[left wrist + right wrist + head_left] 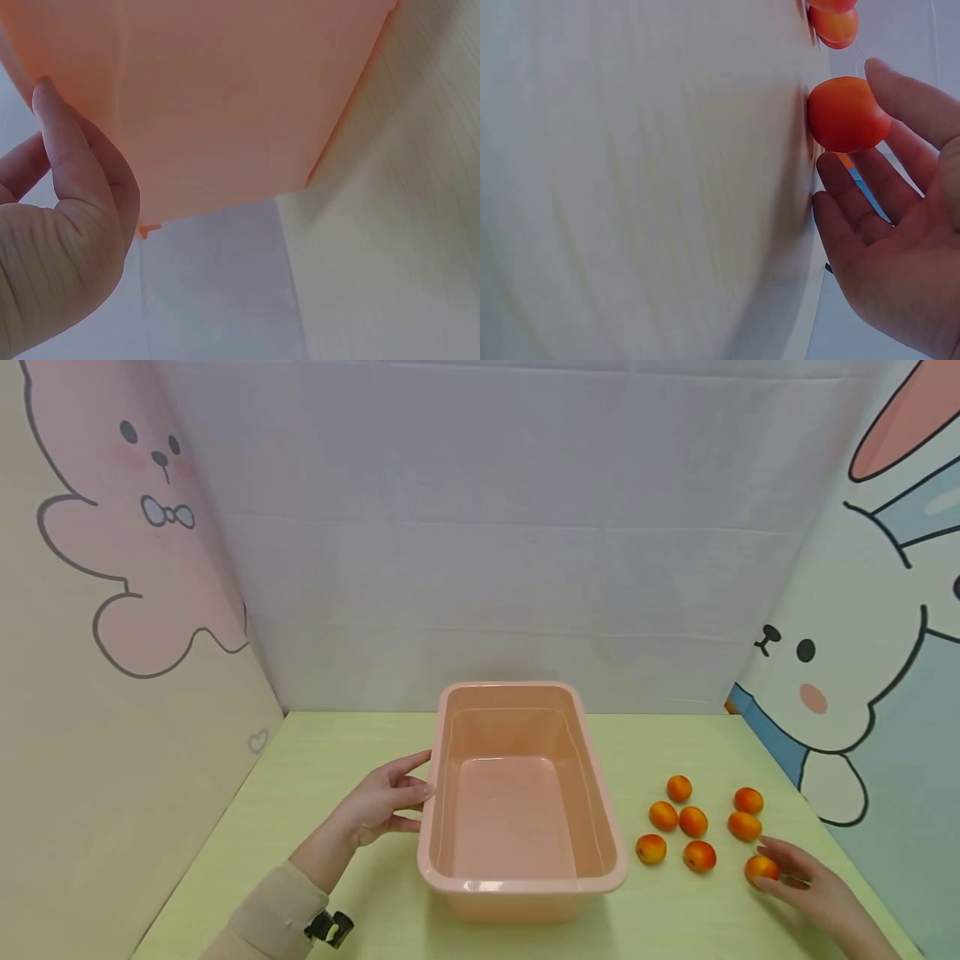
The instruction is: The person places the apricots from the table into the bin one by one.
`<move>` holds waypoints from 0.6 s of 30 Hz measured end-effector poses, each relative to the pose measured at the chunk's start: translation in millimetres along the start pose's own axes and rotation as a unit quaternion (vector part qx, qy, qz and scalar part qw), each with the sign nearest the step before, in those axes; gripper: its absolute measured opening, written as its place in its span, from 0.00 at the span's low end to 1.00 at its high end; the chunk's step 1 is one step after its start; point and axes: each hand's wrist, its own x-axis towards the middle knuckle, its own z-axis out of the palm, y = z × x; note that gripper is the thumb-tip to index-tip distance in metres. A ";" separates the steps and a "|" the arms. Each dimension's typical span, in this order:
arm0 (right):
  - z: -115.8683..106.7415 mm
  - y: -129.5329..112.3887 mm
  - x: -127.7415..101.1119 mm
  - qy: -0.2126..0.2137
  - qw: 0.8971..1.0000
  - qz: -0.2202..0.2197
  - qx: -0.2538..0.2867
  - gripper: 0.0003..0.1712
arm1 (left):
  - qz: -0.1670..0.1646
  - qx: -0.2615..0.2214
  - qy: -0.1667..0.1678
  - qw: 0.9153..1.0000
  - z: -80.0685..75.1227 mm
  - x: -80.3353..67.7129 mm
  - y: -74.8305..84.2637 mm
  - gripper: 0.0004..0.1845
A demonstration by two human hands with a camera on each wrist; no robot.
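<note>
the left hand (382,802) rests with straight fingers against the pink tub (457,793) mid-worktop. the right hand (806,881), fingers spread, touches the nearest orange fruit (760,867) by the right edge. nothing is in the tub; all eight fruits lie outside.

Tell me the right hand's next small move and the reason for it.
Probably curl the fingers round the nearest orange fruit and lift it. The right hand lies open with fingertips at that fruit, not yet gripping, while the left hand steadies the empty pink tub.
</note>
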 end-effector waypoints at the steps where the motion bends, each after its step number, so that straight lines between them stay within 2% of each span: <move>1: 0.0 -0.1 -0.3 -0.001 1.000 0.001 0.002 0.46 | 0.000 -0.001 -0.001 1.000 0.0 0.0 -0.3 0.40; 11: 1.2 4.2 1.9 -0.015 0.999 0.027 0.028 0.50 | 0.002 -0.002 -0.005 1.000 -0.3 -1.3 -1.0 0.39; 18: 2.2 7.3 4.9 -0.008 0.999 0.036 0.024 0.46 | 0.002 -0.006 -0.008 1.000 -1.0 -2.3 -1.5 0.39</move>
